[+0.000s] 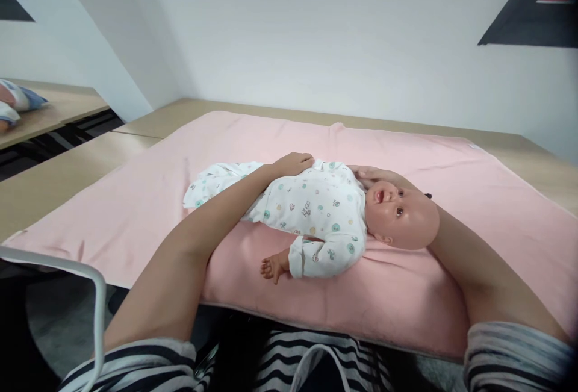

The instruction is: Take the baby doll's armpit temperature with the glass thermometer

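On the pink blanket [406, 157] covering the surface [67, 169], I see the baby doll [325, 211] lying on its back, head to my right. My left hand [291, 164] rests curled on the doll's far side. My right hand [374, 175] lies flat behind the head, partly hidden by it. A white chair frame [85, 277] stands low left.

Both forearms reach forward; left hand [292, 164] lies palm-down, fingers curled, right hand [377, 174] flat (mostly hidden).
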The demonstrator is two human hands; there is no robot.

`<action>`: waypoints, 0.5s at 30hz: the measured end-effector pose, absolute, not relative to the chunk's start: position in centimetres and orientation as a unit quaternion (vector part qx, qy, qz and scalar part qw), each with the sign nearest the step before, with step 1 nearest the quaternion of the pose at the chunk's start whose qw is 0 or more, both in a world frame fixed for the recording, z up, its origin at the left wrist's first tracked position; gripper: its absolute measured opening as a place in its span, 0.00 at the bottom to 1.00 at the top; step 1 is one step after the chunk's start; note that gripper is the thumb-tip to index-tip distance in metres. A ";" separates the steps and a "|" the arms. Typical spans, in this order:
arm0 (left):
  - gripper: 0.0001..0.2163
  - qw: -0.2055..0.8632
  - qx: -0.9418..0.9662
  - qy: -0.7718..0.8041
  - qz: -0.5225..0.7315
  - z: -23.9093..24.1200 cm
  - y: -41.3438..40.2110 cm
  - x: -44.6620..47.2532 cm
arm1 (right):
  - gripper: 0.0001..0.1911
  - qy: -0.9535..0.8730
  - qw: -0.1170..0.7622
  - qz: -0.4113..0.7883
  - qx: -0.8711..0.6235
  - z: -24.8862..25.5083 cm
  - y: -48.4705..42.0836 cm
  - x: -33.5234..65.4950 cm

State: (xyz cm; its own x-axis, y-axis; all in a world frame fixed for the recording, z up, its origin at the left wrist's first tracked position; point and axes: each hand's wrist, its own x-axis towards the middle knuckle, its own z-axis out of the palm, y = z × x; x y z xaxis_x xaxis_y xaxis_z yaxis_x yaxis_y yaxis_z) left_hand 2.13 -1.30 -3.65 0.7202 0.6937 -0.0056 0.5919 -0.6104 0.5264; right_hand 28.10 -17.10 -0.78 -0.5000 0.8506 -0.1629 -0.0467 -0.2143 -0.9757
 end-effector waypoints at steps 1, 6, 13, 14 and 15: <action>0.26 0.260 0.890 0.362 0.091 -3.4 -1.4 2.0 | 0.19 -0.537 0.311 0.692 -0.369 -0.5 -16.4 28.4; 0.37 0.301 0.870 0.389 -0.032 -0.3 -1.8 -0.2 | 0.21 -0.690 0.108 0.581 -0.419 2.0 -12.2 31.9; 0.31 0.347 0.851 0.379 -0.103 7.3 -6.6 -3.1 | 0.26 -0.826 0.020 0.363 -0.431 7.0 -16.3 31.7; 0.29 0.347 0.853 0.370 -0.120 8.0 -7.5 -3.2 | 0.27 -0.832 -0.001 0.356 -0.426 7.3 -17.3 31.0; 0.27 0.339 0.857 0.361 -0.140 8.6 -8.3 -3.2 | 0.27 -0.837 -0.016 0.359 -0.412 7.5 -18.1 30.3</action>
State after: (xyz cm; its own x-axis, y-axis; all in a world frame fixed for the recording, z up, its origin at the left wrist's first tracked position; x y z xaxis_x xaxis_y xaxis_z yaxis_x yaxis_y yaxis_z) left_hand -3.17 -8.33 8.56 0.6999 0.5245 -0.4848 0.7142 -0.5097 0.4797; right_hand 30.32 -18.13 7.52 -0.6608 0.6777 -0.3225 0.7008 0.4033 -0.5884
